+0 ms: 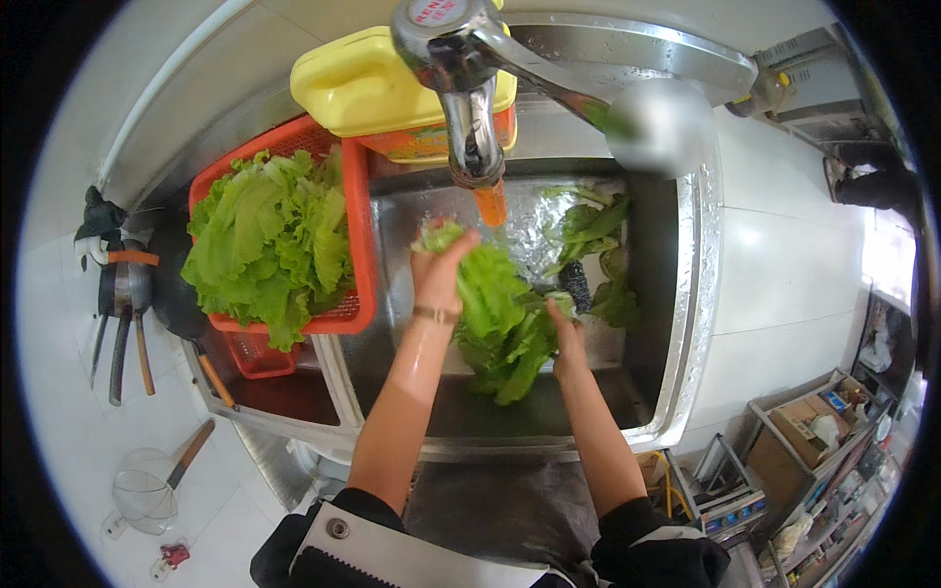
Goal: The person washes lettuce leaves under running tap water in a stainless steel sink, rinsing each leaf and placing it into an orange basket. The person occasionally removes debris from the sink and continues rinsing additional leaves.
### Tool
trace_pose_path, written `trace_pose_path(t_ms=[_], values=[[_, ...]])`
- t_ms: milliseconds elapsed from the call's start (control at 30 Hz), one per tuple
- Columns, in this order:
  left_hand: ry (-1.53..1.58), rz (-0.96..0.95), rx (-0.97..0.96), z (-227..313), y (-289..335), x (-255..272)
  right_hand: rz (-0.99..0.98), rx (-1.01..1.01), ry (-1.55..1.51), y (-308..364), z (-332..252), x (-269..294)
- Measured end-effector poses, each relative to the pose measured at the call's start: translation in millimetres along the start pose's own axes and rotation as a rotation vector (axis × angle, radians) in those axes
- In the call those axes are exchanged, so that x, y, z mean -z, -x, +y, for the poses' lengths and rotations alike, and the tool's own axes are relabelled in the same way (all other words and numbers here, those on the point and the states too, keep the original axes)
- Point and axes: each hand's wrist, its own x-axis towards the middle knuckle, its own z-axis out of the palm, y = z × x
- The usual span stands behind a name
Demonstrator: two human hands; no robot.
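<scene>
Over the metal sink basin (392,377), both my hands hold a bunch of green lettuce (495,304). My left hand (438,279) grips it by the pale stem end, its thumb angled across toward the tap. Lower and to the right, my right hand (567,338) is closed on the leafy part, thumb up. The chrome tap (472,137) with an orange nozzle (491,204) hangs just beyond the lettuce. Loose green leaves (593,230) lie at the basin's right side, beside a dark drain strainer (576,287).
A red plastic basket (365,235) heaped with lettuce (270,240) rests on the sink's left part. Behind stands a yellow jug (353,83). Dark-handled ladles (125,284) and a wire skimmer (147,490) hang at left. Cluttered shelves (814,431) stand at right.
</scene>
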Motion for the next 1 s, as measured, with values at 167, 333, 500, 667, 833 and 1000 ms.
trace_pose_path(t_ms=[167, 333, 500, 667, 833, 1000], values=[[-0.614, -0.091, -0.424, 4, 76, 20, 0.224, 0.038, 0.417, -38, 0, -28], [-0.608, -0.184, -0.483, 33, 140, 37, -0.003, 0.251, 0.069, -26, 19, 10], [-0.718, -0.056, -0.712, 96, 170, 47, -0.024, 0.985, 0.144, 61, 18, 34], [-0.689, 0.151, -0.843, 170, 185, 76, 0.059, 1.546, 0.405, 124, -26, 24], [-0.843, 0.467, -0.927, 256, 113, 131, 0.037, 1.606, 0.396, 135, -69, 10], [-1.516, 0.14, -0.644, 239, 22, 172, -0.07, 1.309, 0.152, 130, -95, 11]])
